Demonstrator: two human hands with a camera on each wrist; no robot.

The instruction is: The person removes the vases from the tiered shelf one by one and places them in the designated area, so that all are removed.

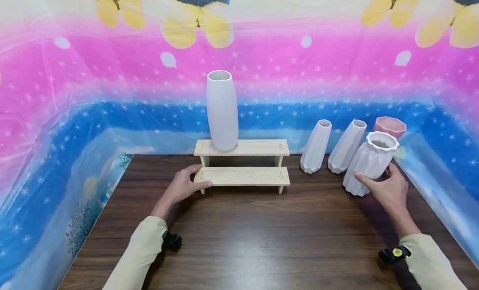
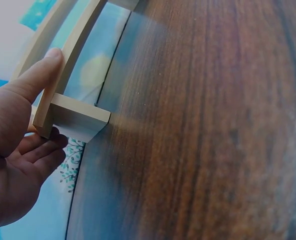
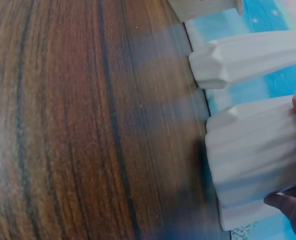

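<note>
A two-step wooden stand [image 1: 243, 175] stands at the back of the table, with a tall white vase [image 1: 222, 111] upright on its upper step. My left hand [image 1: 183, 184] grips the left end of the lower step. In the left wrist view, its thumb [image 2: 43, 70] lies along the board and the other fingers curl beneath the end. On the right, my right hand [image 1: 393, 190] holds a wide white vase with a ruffled rim [image 1: 368, 167], thumb across the front and fingers round the right side. The right wrist view shows this vase's ridged body [image 3: 258, 155].
Two slim white vases, one nearer the stand [image 1: 316, 146] and one beside the held vase [image 1: 347, 146], stand toward the back. A pink pot [image 1: 391, 126] is partly hidden behind the held vase. Printed cloth [image 1: 269, 74] hangs round the dark wooden table [image 1: 243, 236].
</note>
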